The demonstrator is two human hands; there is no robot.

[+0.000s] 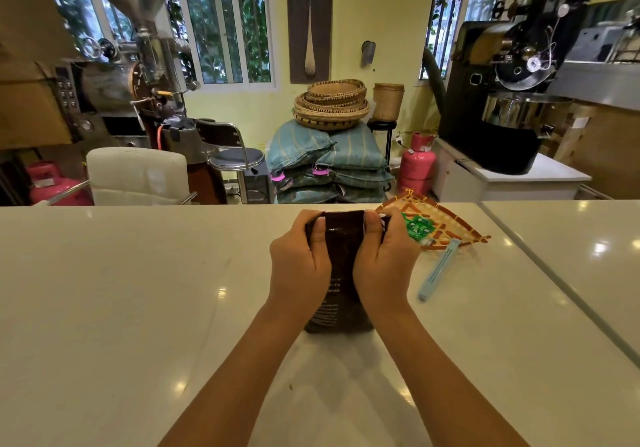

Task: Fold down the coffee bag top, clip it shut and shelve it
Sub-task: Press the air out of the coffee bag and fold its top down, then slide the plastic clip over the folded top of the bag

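A dark brown coffee bag (341,249) with white print stands upright on the white counter (138,290), right in front of me. My left hand (299,259) grips the bag's top left edge. My right hand (382,259) grips the top right edge, thumbs pressing on the bent-over top. A long light-blue bag clip (438,270) lies on the counter just right of my right hand, apart from it.
A woven orange tray (446,224) holding green items sits behind the clip. A seam splits off a second counter section (571,238) on the right. Beyond the counter's far edge are a white chair (136,176), coffee roasters, stacked sacks and pink gas cylinders.
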